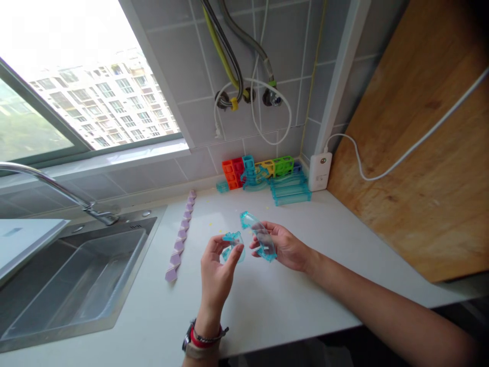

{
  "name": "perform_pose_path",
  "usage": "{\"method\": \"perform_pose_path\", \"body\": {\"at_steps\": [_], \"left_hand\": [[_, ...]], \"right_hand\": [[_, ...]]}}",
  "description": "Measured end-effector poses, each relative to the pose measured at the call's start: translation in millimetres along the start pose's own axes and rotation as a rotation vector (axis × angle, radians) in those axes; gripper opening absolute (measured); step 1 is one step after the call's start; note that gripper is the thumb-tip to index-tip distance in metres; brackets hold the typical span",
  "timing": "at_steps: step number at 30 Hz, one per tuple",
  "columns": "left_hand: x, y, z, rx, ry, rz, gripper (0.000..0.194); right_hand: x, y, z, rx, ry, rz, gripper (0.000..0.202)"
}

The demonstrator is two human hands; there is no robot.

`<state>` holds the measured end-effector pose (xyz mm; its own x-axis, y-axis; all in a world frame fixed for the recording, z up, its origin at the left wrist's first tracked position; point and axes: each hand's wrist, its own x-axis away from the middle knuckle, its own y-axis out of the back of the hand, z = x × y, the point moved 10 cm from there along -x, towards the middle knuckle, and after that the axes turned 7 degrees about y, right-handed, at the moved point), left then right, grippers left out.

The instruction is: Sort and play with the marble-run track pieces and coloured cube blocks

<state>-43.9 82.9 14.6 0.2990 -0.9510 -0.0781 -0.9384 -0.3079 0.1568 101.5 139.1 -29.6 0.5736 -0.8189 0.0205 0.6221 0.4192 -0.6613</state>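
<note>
Left side: a metal sink [128,221] is let into the desk [290,306], and a translucent tub [91,262] is seated inside it. Part of the sink is covered by a white panel [30,244]; a faucet [61,188] is mounted at the rear rim.

Front edge of the desk is crossed by the left wrist and the right forearm. White surface is seen from the right forearm to the wooden board [412,214], by which the right side is bounded. The left side of the working area is marked by a purple strip [179,246] of joined pieces. Against the rear wall, red frames [233,173], a yellow frame [265,167] and a green frame [283,165] are lined up, with teal bars [291,189] laid before them, near a white box [320,172].

A small teal piece [233,237] is pinched between thumb and fingers of the left hand [219,270], above the desk. A larger curved piece [263,235], clear with teal ends, is gripped by the right hand [286,244] just beside it. Both are see-through; a narrow gap is observed between them.
</note>
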Motion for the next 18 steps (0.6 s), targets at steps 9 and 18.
{"method": "perform_pose_path", "body": {"at_steps": [9,18], "left_hand": [[-6.8,8.0,30.6,0.372,0.254,-0.039,0.042],[-5.7,5.9,34.8,0.495,0.296,-0.039,0.036]], "right_hand": [[-4.2,7.4,-3.8,0.035,0.014,-0.014,0.039],[-2.3,9.5,0.5,0.097,0.047,-0.044,0.06]]}}
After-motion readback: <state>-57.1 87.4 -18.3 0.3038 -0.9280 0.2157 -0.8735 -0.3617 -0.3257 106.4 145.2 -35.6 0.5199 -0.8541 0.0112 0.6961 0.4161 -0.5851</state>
